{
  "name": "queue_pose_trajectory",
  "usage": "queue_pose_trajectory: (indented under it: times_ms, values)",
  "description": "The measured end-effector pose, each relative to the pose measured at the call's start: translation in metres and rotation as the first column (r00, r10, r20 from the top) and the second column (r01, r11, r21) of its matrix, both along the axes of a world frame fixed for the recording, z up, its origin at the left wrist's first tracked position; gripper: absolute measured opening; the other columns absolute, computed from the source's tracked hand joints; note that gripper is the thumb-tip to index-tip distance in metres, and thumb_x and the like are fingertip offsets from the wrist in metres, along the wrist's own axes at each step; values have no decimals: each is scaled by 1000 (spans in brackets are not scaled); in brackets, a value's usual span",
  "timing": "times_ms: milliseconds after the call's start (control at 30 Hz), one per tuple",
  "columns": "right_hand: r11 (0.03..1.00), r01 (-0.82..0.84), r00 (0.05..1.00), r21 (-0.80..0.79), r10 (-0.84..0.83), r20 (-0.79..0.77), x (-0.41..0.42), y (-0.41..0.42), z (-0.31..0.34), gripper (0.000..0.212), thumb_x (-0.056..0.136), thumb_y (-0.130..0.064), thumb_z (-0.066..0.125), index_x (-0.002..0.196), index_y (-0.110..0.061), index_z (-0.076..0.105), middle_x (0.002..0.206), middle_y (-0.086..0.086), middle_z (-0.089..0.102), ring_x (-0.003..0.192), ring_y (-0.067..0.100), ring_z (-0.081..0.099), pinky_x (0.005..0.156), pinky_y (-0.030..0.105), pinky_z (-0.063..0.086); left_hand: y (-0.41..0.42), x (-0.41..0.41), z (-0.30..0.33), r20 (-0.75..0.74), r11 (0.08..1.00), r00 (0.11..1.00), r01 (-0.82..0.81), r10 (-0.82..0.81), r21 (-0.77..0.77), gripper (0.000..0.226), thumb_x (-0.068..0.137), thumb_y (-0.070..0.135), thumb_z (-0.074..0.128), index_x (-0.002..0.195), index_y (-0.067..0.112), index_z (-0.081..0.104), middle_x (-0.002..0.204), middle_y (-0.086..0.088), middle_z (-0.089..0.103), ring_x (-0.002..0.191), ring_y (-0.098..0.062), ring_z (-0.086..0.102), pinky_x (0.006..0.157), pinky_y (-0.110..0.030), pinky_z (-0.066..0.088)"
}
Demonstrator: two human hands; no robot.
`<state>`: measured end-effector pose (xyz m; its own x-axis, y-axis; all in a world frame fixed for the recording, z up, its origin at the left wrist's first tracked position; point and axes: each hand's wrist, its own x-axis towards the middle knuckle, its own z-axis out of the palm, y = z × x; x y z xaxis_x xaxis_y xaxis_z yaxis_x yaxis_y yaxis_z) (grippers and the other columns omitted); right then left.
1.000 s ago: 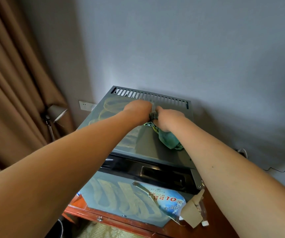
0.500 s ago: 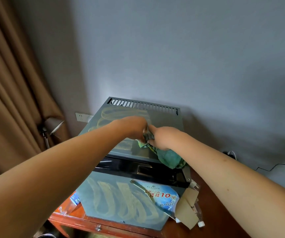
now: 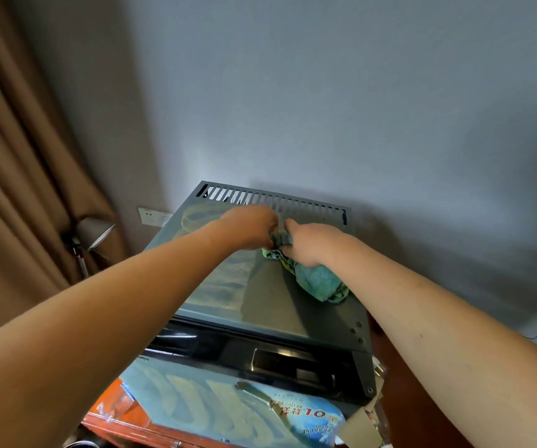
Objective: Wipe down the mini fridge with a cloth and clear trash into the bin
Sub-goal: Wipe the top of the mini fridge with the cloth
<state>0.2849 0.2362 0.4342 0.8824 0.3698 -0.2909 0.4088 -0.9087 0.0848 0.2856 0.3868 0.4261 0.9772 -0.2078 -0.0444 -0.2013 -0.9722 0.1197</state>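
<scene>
The mini fridge [image 3: 270,305] fills the middle of the view, standing on a reddish-brown worktop [image 3: 399,392] against a grey wall [image 3: 341,92]. Against half a second ago, the fridge sits higher in the view and more of its slotted rear vent [image 3: 273,200] shows, and both hands have gone back toward that vent from nearer the front edge. The grey top is streaked with pale wipe marks on its left half, and the same streaks cover the door [image 3: 202,412], which also carries a blue label with red print. A brown curtain [image 3: 11,176] hangs at left beside a small lamp [image 3: 94,232] and a wall socket [image 3: 154,216]. The green cloth [image 3: 317,281] lies bunched on the fridge top, trailing toward the right edge. The left hand [image 3: 251,229] and the right hand [image 3: 309,242] meet over it, each with fingers curled round its upper end.
</scene>
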Motion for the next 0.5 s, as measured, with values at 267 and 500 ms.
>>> queue_pose_trajectory:
  times_ms: [267,500]
  values:
    - [1000,23,999,-12,-23,-35,57,15,-8,77,106,-29,47,163,-21,-5,115,18,64,79,28,61,60,35,47,8,44,-3,19,998,998,-54,55,-26,27,79,25,74,104,17,67,99,-1,68,91,-22,64,77,-35,55]
    - [996,90,996,6,-91,21,28,16,-15,85,101,-21,53,161,-27,-6,124,16,62,98,34,63,74,41,48,1,18,-2,31,998,998,-60,60,4,21,82,28,71,96,14,65,90,-2,67,82,-21,64,69,-33,55]
